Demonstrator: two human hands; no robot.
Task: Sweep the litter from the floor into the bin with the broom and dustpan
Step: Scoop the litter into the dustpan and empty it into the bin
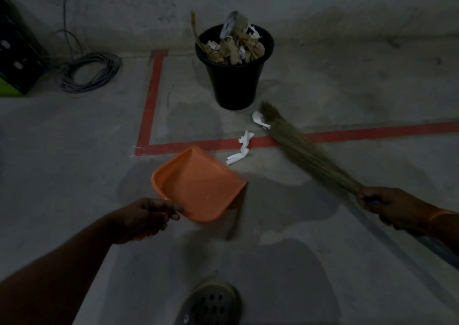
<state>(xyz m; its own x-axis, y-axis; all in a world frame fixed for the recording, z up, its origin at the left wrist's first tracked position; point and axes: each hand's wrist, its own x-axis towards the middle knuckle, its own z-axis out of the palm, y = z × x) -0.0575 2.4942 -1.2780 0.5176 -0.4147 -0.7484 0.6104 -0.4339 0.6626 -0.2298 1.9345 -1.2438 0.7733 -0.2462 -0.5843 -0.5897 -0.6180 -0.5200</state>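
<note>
Left hand [145, 219] grip holds orange dustpan [198, 185]; right hand [387, 206] grip holds grass broom [298, 148], bristles touching paper scraps [260, 119] beside the black bin [236, 81].

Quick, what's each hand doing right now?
Left hand: holding the orange dustpan.
Right hand: holding the grass broom.

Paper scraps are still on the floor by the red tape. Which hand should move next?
Right. The right hand grips the broom, whose bristles already touch the far paper scrap. The left hand holds the dustpan, empty, beside the near paper scrap.
</note>
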